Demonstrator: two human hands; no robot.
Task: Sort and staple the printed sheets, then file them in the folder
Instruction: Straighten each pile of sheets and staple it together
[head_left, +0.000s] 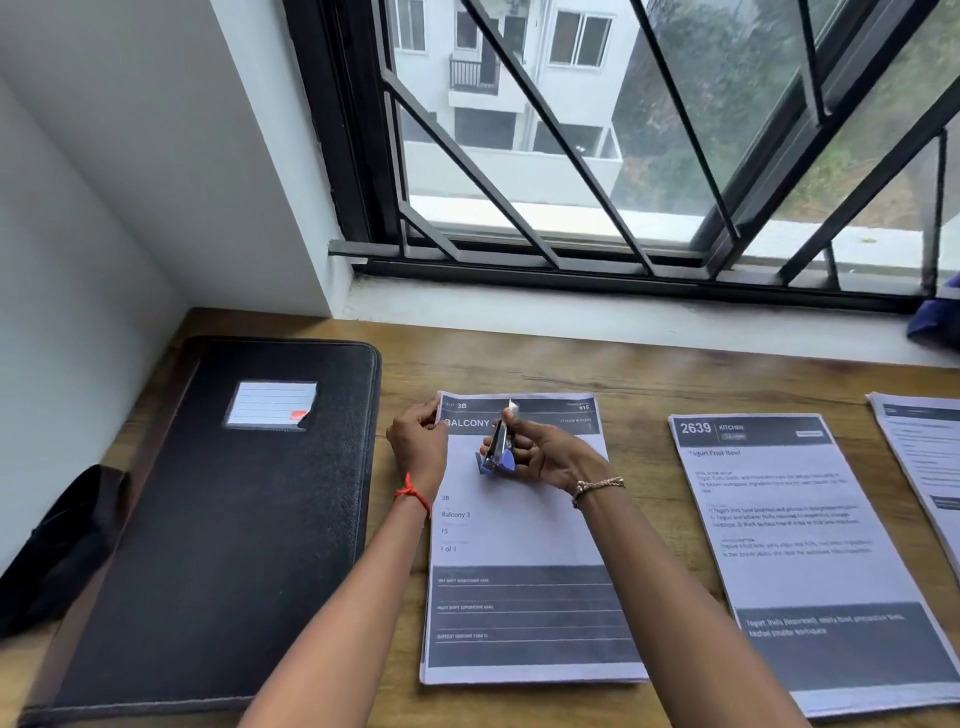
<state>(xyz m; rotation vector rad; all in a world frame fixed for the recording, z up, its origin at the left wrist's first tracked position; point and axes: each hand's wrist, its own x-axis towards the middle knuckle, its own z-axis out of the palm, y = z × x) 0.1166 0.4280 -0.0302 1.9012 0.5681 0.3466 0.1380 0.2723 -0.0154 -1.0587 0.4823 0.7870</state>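
On the wooden desk (649, 374) below the window, three sets of printed sheets are laid out in a row: the Balcony set (524, 540) in the middle, the Kitchen set (800, 545) to its right, and a third set (924, 457) partly cut off at the right edge. The black folder (218, 519) lies closed to the left of the Balcony set, apart from it. The top left corner of the Balcony set is pinched between the thumb and fingers of the left hand (418, 441), so the fingers are closed on paper. A small blue stapler (497, 447) is gripped in the right hand (545, 452), held just above the upper part of the same set with its metal nose pointing away from the person; it is not yet seated on the corner. The step in hand is judged to be the stapling of this set. For it to be done well, the edges of the sheets should be squared first, the corner kept pinched so that nothing slips, and the stapler's mouth slid fully over that corner, clear of the printed header. One firm squeeze is then called for. A shifted sheet or a staple caught half off the edge is the likely fault.
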